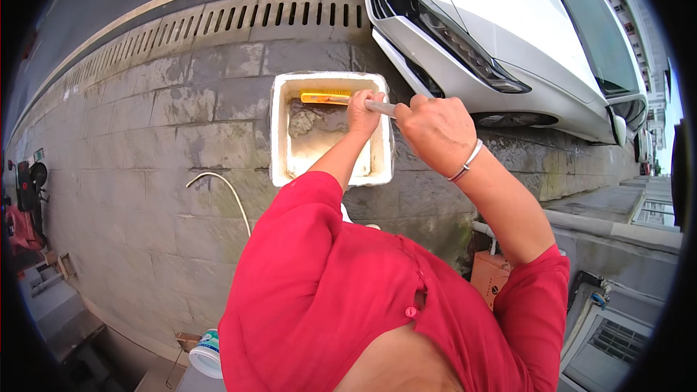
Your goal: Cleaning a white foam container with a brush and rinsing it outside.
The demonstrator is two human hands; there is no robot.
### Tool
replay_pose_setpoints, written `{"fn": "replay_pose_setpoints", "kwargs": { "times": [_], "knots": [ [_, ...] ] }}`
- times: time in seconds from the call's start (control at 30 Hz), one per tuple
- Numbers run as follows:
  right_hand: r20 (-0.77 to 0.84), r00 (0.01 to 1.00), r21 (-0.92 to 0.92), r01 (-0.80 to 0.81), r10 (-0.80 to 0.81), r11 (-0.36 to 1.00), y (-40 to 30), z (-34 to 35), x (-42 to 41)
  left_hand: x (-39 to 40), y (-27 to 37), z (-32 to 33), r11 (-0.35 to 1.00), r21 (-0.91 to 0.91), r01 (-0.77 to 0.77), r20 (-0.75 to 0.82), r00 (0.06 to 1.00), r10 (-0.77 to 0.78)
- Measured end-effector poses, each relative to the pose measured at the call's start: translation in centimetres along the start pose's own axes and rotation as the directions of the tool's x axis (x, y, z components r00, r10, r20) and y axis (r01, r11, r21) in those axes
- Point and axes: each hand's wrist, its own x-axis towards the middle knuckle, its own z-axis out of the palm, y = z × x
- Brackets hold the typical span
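Observation:
My left hand (364, 115) and my right hand (435, 133) grip the pale handle (384, 108) of a scrubbing brush, the right one nearer the handle's end. The yellow brush head (325, 97) lies inside a white foam box (277, 136), by its far wall, with its bristles facing that wall. Shallow murky water (316, 149) covers the box floor. A grey, crumpled cloth-like thing (304, 123) rests in it, below the brush head. My left hand is over the box; my right hand is just beyond its right rim.
A white car (490, 27) stands close to the box at the upper right. A slotted drain (272, 13) runs along the paving (141, 185). A thin hose (231, 188) lies left of me. Behind me are a white bucket (207, 356) and an orange box (488, 275).

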Motion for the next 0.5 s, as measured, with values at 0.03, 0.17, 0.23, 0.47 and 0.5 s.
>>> {"fn": "replay_pose_setpoints", "kwargs": {
  "times": [0.03, 0.17, 0.23, 0.47, 0.5],
  "knots": [
    [0.047, 0.999, -0.02, -0.005, 0.006, 1.0, 0.5, -0.7, -0.3, 0.0, 0.9, 0.7, 1.0, -0.028, 0.003, 0.039, 0.999, -0.001],
    [0.114, 0.993, -0.004, -0.02, 0.02, 1.0, 0.4, -3.9, -0.4, -0.3, 4.1, 1.2, 0.991, -0.132, -0.033, 0.096, 0.994, 0.046],
    [0.108, 0.994, -0.002, -0.023, 0.023, 1.0, 0.4, -3.8, 0.3, 0.6, 4.3, 0.1, 0.991, -0.13, -0.033, 0.121, 0.991, 0.049],
    [-0.088, 0.986, 0.111, 0.153, -0.144, 0.982, -1.0, 2.3, 3.8, 1.7, -2.4, -4.2, 1.0, 0.01, 0.004, -0.013, 1.0, -0.004],
    [-0.064, 0.989, 0.137, 0.14, -0.133, 0.981, -1.4, 2.5, 3.5, 1.7, -2.6, -4.8, 0.996, 0.091, -0.017, -0.051, 0.998, 0.021]
  ]
}}
